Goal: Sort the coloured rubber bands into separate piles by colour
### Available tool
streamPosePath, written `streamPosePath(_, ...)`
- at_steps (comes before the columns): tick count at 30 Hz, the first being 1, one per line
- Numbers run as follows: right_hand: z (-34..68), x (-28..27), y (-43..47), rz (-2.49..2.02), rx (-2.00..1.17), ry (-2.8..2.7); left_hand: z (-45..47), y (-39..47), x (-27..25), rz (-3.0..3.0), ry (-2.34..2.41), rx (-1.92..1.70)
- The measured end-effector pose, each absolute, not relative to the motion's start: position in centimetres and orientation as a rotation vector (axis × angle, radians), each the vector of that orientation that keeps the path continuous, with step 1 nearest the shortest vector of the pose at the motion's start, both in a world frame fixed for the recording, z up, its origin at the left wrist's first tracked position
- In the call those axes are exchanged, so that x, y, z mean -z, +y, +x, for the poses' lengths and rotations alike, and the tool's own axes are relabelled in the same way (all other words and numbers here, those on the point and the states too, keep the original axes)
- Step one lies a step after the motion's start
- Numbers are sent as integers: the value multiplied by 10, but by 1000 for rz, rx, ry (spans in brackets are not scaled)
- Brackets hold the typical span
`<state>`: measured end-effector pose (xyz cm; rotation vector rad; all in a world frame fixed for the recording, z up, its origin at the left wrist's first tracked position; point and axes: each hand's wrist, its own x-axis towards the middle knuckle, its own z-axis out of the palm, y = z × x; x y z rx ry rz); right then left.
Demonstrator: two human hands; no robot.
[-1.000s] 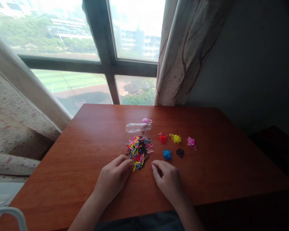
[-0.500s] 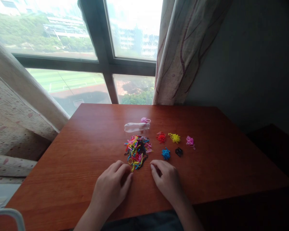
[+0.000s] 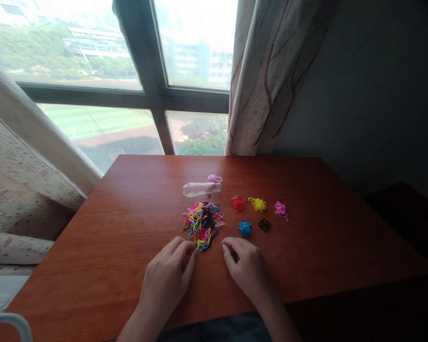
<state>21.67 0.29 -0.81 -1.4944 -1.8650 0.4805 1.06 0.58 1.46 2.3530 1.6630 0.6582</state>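
A mixed heap of small coloured rubber bands (image 3: 203, 223) lies in the middle of the table, in pink, yellow, red, blue and black. My left hand (image 3: 169, 273) rests at the near left edge of this heap. Its thumb and forefinger come together beside a yellow band, and what lies between them, if anything, is hidden. To the right of the heap, my right hand (image 3: 245, 266) rests on the table with curled fingers, thumb against forefinger, nothing visible in it. Sorted piles lie beyond it: red bands (image 3: 238, 204), yellow bands (image 3: 258, 204), pink bands (image 3: 281, 209), blue bands (image 3: 245, 228) and black bands (image 3: 264, 225).
Behind the heap a clear plastic bottle-shaped container (image 3: 201, 189) lies on its side, with a pink looped piece (image 3: 214, 179) beside it. The wooden table (image 3: 121, 237) reaches a window (image 3: 157, 99) with curtains (image 3: 264, 80). A white curved rail (image 3: 16, 320) shows at lower left.
My left fingertips have shifted slightly up against the near edge of the heap. My right hand stays almost still, and the piles look the same.
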Motion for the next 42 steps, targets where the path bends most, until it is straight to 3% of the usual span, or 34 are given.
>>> streamPosePath(5, 216, 8, 2, -1500, -467, -1885, 42, 39, -41, 2319, 1452, -672)
streamPosePath(9, 216, 10, 3, -1523, -422, -1893, 93, 85, -54, 2477, 1292, -448)
streamPosePath(21, 218, 14, 4, -1502, -375, -1891, 180, 147, -43, 2518, 1222, -291)
streamPosePath(32, 217, 11, 4, -1500, -470, -1866, 107, 110, -63, 2460, 1206, -519)
streamPosePath(42, 216, 12, 3, -1517, -449, -1891, 11, 48, -35, 2146, 1388, -824)
